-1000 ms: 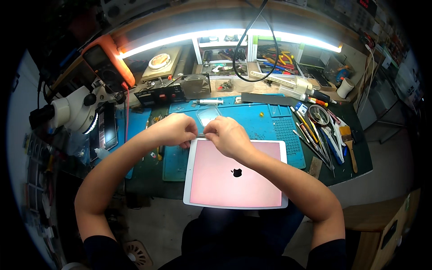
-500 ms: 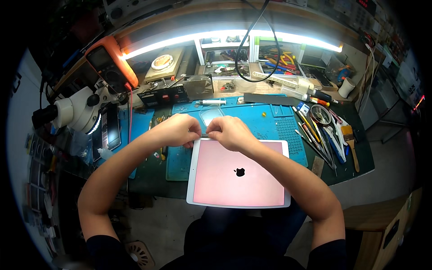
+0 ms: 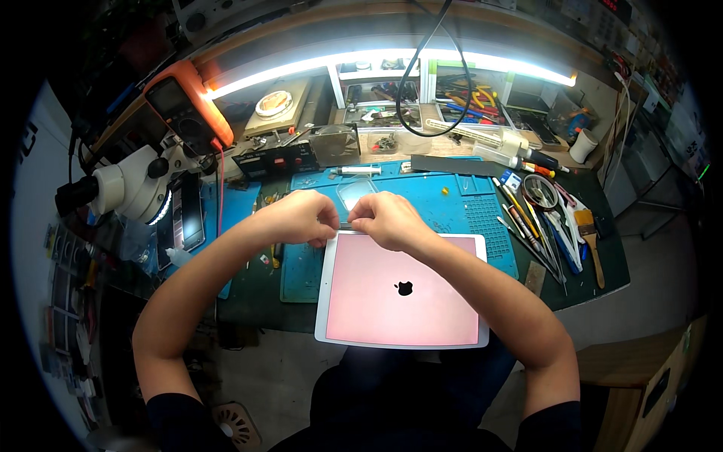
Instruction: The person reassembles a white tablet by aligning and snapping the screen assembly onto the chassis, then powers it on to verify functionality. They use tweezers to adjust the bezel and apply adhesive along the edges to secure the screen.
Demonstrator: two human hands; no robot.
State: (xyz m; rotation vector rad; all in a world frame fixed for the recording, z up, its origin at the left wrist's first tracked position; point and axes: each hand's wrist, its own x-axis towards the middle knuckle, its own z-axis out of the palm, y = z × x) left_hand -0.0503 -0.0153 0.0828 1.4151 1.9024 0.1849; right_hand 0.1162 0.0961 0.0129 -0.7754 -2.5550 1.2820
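A white-framed tablet (image 3: 399, 320) lies partly on the blue work mat and reaches over the bench's near edge above my lap. Its screen is lit pale pink with a small dark logo in the middle. At the tablet's far left corner, my left hand (image 3: 307, 217) is closed in a pinch. Close beside it, my right hand (image 3: 385, 220) also pinches, its wrist above the tablet's far edge. A short dark sliver (image 3: 345, 225) shows between the two sets of fingertips. Its kind, and how each hand grips it, are hidden by the fingers.
A clear flat piece (image 3: 357, 194) and a syringe (image 3: 358, 171) lie on the blue mat (image 3: 422, 196) beyond my hands. Tweezers, pens and a brush (image 3: 590, 245) crowd the right. A microscope (image 3: 128, 188), a phone (image 3: 190, 215) and an orange multimeter (image 3: 188, 105) stand left.
The whole view has shifted very slightly. Both hands keep their pinch at the tablet's corner, with hardly any movement against it.
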